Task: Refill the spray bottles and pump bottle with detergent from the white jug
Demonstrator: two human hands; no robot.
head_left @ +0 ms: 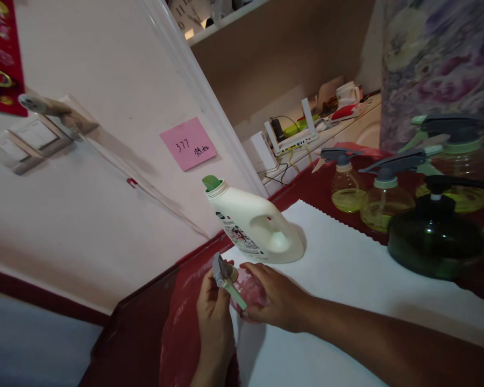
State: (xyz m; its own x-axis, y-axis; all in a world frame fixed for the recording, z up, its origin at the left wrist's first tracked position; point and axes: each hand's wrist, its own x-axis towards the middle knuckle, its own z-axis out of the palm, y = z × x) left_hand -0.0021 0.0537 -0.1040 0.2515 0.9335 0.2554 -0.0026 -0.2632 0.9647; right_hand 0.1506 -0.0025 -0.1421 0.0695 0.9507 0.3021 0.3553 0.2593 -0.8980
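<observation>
A small spray bottle (249,288) with a clear, pinkish-looking body is tilted between my two hands. My left hand (214,309) is closed around its grey spray head (223,270), whose pale green trigger points down to the right. My right hand (281,296) grips the round body from the right side, fingers over the top and thumb below. Just beyond them a white jug (252,212) with a loop handle stands on the white sheet (331,252). Its threaded mouth is uncapped and shows a green spout (212,183). Any liquid in the held bottle I cannot make out.
At the right, several spray bottles, one small bottle (349,198) with yellow liquid among them, stand behind a dark green pump bottle (435,236). A red cover (185,322) lies under the sheet. A white door (116,226) rises at the left; a router (296,142) sits behind.
</observation>
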